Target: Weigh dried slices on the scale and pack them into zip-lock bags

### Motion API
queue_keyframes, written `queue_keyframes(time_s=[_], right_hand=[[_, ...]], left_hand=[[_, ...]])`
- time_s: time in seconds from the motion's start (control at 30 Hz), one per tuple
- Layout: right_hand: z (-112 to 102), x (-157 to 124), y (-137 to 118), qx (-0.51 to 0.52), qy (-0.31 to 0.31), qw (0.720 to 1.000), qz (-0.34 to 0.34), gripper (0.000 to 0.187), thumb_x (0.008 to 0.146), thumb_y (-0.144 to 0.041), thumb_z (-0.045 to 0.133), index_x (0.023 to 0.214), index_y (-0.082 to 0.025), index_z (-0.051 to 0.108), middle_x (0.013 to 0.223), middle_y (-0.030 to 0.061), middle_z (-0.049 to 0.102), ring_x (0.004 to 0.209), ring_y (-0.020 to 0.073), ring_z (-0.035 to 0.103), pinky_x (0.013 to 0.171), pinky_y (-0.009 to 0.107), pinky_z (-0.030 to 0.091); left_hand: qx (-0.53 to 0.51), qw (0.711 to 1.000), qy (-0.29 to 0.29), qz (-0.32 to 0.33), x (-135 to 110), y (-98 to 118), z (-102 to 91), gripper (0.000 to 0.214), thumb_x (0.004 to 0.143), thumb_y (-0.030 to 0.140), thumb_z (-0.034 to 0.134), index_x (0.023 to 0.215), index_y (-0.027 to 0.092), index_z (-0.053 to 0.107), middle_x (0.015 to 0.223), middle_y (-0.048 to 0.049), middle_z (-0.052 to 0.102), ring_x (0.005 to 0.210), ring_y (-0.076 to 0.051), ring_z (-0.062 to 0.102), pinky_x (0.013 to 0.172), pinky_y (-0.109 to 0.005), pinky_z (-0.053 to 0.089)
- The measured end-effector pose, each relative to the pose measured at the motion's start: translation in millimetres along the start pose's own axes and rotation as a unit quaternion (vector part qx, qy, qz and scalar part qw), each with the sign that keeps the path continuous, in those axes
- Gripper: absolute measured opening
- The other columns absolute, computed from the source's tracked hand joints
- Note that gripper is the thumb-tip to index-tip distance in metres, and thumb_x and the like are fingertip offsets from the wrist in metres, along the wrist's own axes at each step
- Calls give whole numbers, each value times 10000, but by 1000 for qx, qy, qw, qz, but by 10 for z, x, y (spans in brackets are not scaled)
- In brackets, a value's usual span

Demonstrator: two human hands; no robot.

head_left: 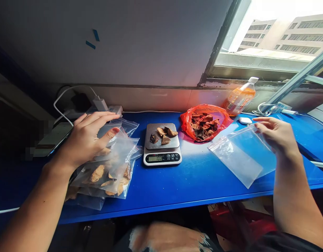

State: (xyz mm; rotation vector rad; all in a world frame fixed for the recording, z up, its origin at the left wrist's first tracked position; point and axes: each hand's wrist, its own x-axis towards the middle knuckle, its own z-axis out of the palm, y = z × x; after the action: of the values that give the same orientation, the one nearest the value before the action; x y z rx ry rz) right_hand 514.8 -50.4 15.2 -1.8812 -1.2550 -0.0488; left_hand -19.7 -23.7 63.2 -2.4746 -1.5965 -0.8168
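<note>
My left hand (95, 134) is over a pile of clear zip bags (109, 175) with dried brown slices inside; its fingers are stretched out and hold nothing. At the right, my right hand (276, 134) pinches the upper corner of an empty-looking clear zip bag (237, 157), which slants down to the left over the table. Between the hands stands a small digital kitchen scale (162, 159). Several dried slices (165, 140) and a dark wrinkled piece (154, 138) lie on its metal plate. Behind and right of the scale sits an open red plastic bag (186, 122) of dark dried slices.
An orange drink bottle (241, 96) leans near the window, with a small white case (245, 120) before it. A white charger (100, 104) and cable are at the back left. A metal frame bar (295, 82) slants across the right. The blue table (177, 190) ends near my knees.
</note>
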Motion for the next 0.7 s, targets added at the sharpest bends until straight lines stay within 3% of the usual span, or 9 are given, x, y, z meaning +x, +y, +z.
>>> queue_keyframes(time_s=[0.07,0.13,0.2,0.3,0.4,0.47,0.6,0.7], right_hand=[[-178,-7,-193,64,50,996,35,175,747,-142,629,902,-162,706,702,76,655,531,132,584,500,273,434],[-264,-81,-426,104,94,990,29,141,729,-156,660,865,-167,696,683,54,625,470,113,542,449,263,409],[-229,-243,-682,156,86,984,8,133,734,-199,676,864,-173,670,678,22,588,412,87,484,385,240,362],[36,-647,-1049,219,45,974,-24,156,793,-290,635,910,-193,600,768,-2,560,381,67,474,326,215,348],[418,-1115,-1310,296,-109,948,-51,156,880,-337,551,983,-222,530,810,-16,524,444,78,552,366,216,447],[648,-1355,-1419,329,-162,927,-81,132,916,-338,510,985,-226,518,876,-3,498,487,66,566,385,206,464],[958,-1527,-1608,375,-145,899,-173,51,942,-246,479,958,-216,517,933,8,444,545,44,563,469,210,497],[1090,-1500,-1776,408,-128,884,-189,46,942,-191,467,950,-220,502,935,6,433,545,37,542,492,222,497]], left_hand=[[-16,1000,15,10,28,75,4,407,921,433,424,1209,206,602,1284,-37,596,1229,-214,519,1119,-384,303],[-43,999,16,22,50,181,6,386,919,418,441,1197,204,604,1264,-32,604,1221,-208,526,1105,-370,335],[-84,996,1,42,50,328,15,362,915,395,461,1187,205,605,1226,-21,621,1181,-196,554,1067,-336,386],[-148,986,-42,67,-26,609,88,335,916,370,463,1180,223,607,1191,-6,639,1120,-185,593,998,-292,453],[-170,978,-88,87,-177,865,251,346,935,353,441,1226,232,583,1219,-25,644,1143,-199,587,1009,-314,457],[-157,978,-101,98,-268,965,368,362,933,347,469,1257,219,566,1239,-47,641,1144,-215,586,994,-346,472],[-72,992,-46,93,-308,974,486,316,891,305,586,1182,183,607,1155,-65,676,1040,-242,619,889,-384,510],[-26,994,-22,100,-241,891,470,201,864,243,630,1053,176,649,1061,-46,701,948,-234,635,836,-376,508]])
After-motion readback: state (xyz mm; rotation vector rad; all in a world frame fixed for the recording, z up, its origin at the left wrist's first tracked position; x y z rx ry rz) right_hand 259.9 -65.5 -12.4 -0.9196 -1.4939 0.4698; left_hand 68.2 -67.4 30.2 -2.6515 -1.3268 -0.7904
